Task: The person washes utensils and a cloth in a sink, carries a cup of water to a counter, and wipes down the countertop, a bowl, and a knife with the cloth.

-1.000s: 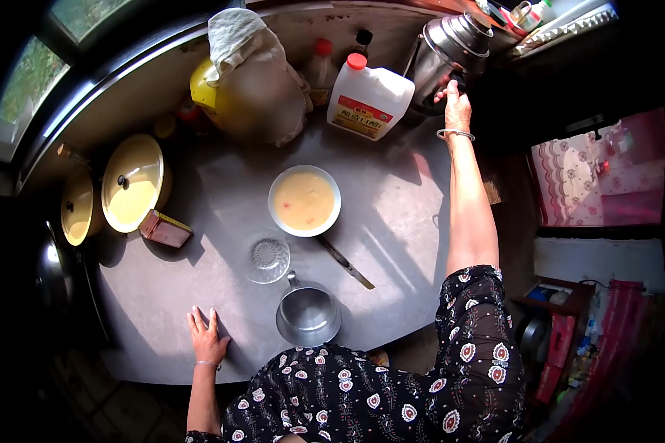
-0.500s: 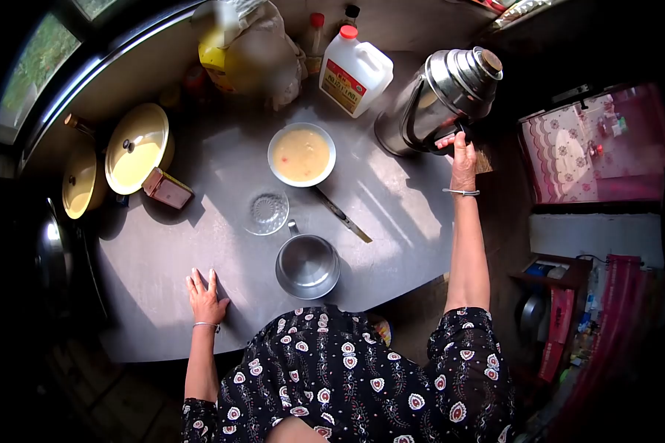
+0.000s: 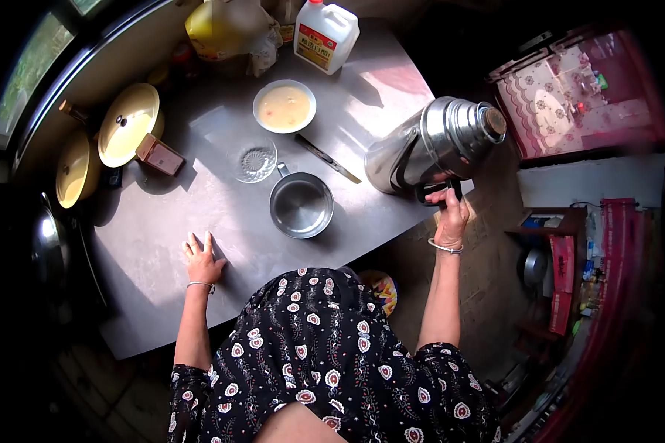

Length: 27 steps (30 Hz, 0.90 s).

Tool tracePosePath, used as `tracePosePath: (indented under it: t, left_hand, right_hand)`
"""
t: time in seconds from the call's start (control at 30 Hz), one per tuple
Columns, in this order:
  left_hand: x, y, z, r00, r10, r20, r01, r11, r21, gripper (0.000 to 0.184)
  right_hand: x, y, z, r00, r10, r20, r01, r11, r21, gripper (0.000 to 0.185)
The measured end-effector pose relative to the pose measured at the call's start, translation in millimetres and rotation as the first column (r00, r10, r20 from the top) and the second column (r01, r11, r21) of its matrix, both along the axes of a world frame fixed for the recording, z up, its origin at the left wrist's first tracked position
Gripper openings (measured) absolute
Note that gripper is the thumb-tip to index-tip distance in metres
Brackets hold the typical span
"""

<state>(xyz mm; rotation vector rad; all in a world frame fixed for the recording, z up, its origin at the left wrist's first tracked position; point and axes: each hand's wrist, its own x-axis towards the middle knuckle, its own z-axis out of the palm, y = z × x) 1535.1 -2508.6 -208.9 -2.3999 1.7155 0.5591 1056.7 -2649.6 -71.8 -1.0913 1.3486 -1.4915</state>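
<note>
My right hand point(image 3: 451, 214) is wrapped round the black handle of a large metal thermos flask point(image 3: 414, 151), which has a cork stopper point(image 3: 494, 122) in its mouth. The flask is at the table's right edge; whether its base touches the tabletop I cannot tell. On the left, my left hand point(image 3: 203, 262) lies flat on the grey table point(image 3: 155, 295) with its fingers spread. Between the hands stands a metal mug point(image 3: 301, 205), its handle pointing away from me. Beyond it are a glass dish point(image 3: 256, 160), a knife point(image 3: 326, 158) and a white bowl of pale yellow liquid point(image 3: 284, 108).
A white plastic jug point(image 3: 325, 37) with a red label stands at the back, beside a yellow and white bag point(image 3: 233, 37). Two yellow lidded pots point(image 3: 129, 125) and a small box point(image 3: 159, 155) are at the left. Shelves point(image 3: 550, 273) stand to the right, below the table.
My right hand has pulled the thermos flask toward me, away from the jug, to the table's right edge. My left hand stays flat on the table. The view has shifted somewhat.
</note>
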Motion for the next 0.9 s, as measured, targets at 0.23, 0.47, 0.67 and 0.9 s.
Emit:
tracePosePath:
  t: [0.23,0.47,0.67,0.9]
  left_hand:
    - [21.1,-13.4,-13.4,0.97,0.015,-0.241,-0.089,0.949,-0.301,0.062]
    - [-65.5,-95.6,117.1,0.792,-0.416,-0.447,-0.023,0.711,-0.703,0.038]
    - [-193.9,-150.0,264.8,0.383,-0.795,-0.47,0.207,0.57,-0.795,0.043]
    - [-233.6,-188.4,293.5,0.262,-0.767,-0.586,0.366,0.64,-0.675,0.055]
  right_hand:
    - [35.4,50.7,18.1,0.937,-0.317,0.15,0.319,0.948,0.01,0.025]
    - [46.7,91.0,36.1,0.904,-0.405,0.136,0.407,0.913,0.017,0.02]
    - [49.7,103.9,51.8,0.929,-0.346,0.13,0.34,0.938,0.069,0.021]
    - [48.9,105.1,62.6,0.974,-0.227,-0.011,0.227,0.969,0.097,0.029]
